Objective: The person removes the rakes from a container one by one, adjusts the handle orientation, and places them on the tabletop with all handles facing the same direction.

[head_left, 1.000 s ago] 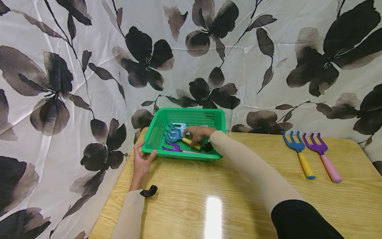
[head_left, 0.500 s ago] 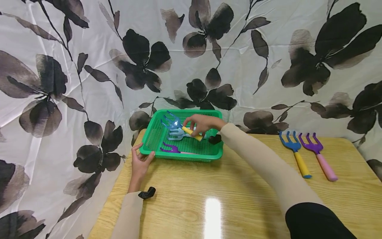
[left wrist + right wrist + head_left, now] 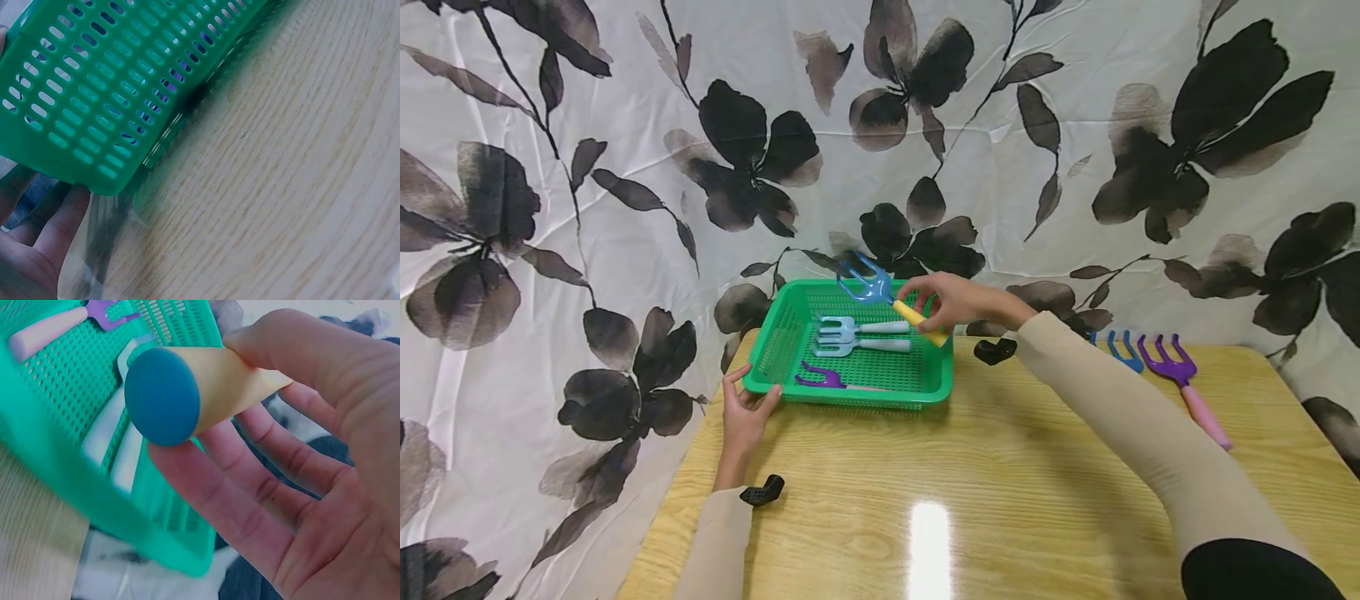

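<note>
My right hand (image 3: 951, 300) pinches the yellow handle (image 3: 917, 322) of a blue fork (image 3: 871, 287) above the back right of the green basket (image 3: 850, 402). In the right wrist view, thumb and fingers hold the handle (image 3: 228, 384) with its blue end toward the camera. Fingers and thumb of my left hand (image 3: 747, 425) rest on the basket's front left corner; in the left wrist view the fingertips touch its rim. Inside lie two light blue forks (image 3: 838, 327) with pale handles, side by side, and a purple fork (image 3: 826, 377) with a pink handle nearer the front.
On the right of the wooden table (image 3: 835, 500) lie a purple fork with a pink handle (image 3: 1206, 417) and a blue fork (image 3: 1126, 354), partly hidden by my right sleeve. A floral cloth (image 3: 985, 167) hangs behind the table.
My right hand has lifted the blue fork out of the basket, up and to the right, uncovering the two light blue forks. My left hand keeps its place at the basket corner.
</note>
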Available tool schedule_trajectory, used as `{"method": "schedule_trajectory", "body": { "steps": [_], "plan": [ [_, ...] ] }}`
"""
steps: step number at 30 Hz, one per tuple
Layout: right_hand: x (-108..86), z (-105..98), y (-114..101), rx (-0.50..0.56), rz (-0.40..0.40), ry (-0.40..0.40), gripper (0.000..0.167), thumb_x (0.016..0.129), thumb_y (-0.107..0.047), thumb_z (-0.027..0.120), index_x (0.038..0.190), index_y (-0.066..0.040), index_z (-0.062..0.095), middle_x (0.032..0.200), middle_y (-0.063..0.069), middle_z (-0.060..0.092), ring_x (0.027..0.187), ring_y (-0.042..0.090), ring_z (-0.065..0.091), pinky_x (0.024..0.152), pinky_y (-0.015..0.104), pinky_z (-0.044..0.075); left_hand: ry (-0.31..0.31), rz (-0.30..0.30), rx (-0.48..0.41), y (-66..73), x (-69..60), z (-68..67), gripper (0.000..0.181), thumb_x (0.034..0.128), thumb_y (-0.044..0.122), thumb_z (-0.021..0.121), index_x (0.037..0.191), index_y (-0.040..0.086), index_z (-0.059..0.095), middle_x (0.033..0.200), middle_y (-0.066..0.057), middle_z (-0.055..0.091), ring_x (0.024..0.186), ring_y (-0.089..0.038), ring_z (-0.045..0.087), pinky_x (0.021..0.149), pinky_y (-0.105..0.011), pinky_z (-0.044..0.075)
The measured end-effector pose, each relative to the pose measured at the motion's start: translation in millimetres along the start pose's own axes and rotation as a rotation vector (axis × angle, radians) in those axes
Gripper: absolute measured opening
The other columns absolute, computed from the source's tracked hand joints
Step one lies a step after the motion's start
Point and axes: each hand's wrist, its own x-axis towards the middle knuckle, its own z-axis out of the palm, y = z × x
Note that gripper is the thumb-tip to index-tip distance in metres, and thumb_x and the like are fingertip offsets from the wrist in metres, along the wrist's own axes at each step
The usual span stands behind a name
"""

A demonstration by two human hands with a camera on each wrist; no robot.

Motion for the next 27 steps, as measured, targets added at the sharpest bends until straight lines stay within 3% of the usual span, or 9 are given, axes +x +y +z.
{"method": "schedule_trajectory", "body": {
  "steps": [2,8,13,18,25,27],
  "plan": [
    [-12.3,-4.2,2.9,-0.001,0.005,0.023,0.052,0.094,-0.009,0.076,0.142,-0.016,0.055,0.113,0.015,0.062,0.083,0.028,0.072,0.063,0.047,0.061,-0.004,0.000,0.007,3.5,-1.6,0.2,0.074,0.0954,0.013,0.074,0.154,0.006,0.030,0.136,-0.032,0.059,0.113,-0.014,0.063,0.085,-0.017,0.053],
    [-49.4,-14.5,18.9,0.008,0.045,0.088,0.053,0.093,-0.008,0.076,0.141,-0.011,0.054,0.113,0.018,0.060,0.083,0.029,0.069,0.063,0.045,0.061,0.012,-0.020,-0.011,-16.8,5.4,-1.9,0.074,0.0955,0.015,0.075,0.155,0.014,0.031,0.138,-0.026,0.059,0.114,-0.013,0.061,0.085,-0.016,0.053],
    [-81.3,-21.3,36.0,0.007,0.083,0.148,0.054,0.093,-0.007,0.076,0.142,-0.011,0.053,0.114,0.018,0.060,0.082,0.029,0.068,0.061,0.041,0.061,0.028,0.015,-0.009,-24.5,8.0,-1.0,0.072,0.0954,0.016,0.076,0.153,0.016,0.033,0.136,-0.024,0.061,0.113,-0.013,0.062,0.084,-0.016,0.053],
    [-112.4,-23.6,49.6,0.013,0.096,0.191,0.055,0.091,-0.005,0.077,0.141,-0.007,0.054,0.106,0.017,0.063,0.076,0.027,0.067,0.058,0.040,0.061,0.038,0.037,0.004,-25.3,7.7,0.0,0.071,0.0949,0.016,0.076,0.152,0.016,0.034,0.135,-0.023,0.062,0.111,-0.011,0.063,0.083,-0.016,0.054],
    [-154.0,-20.0,73.2,0.035,0.175,0.228,0.054,0.092,-0.004,0.076,0.140,-0.003,0.053,0.106,0.019,0.063,0.078,0.029,0.067,0.059,0.041,0.061,0.035,0.008,0.001,-23.9,8.1,0.1,0.072,0.0955,0.017,0.076,0.154,0.017,0.032,0.137,-0.024,0.061,0.113,-0.012,0.062,0.084,-0.015,0.053],
    [-164.1,-17.0,81.2,0.035,0.202,0.236,0.054,0.092,-0.004,0.076,0.140,-0.004,0.053,0.107,0.018,0.062,0.077,0.027,0.066,0.058,0.040,0.061,0.027,-0.007,0.010,-17.8,6.3,-0.2,0.074,0.0957,0.016,0.075,0.155,0.015,0.031,0.138,-0.025,0.060,0.115,-0.015,0.061,0.085,-0.015,0.053]
  ]
}}
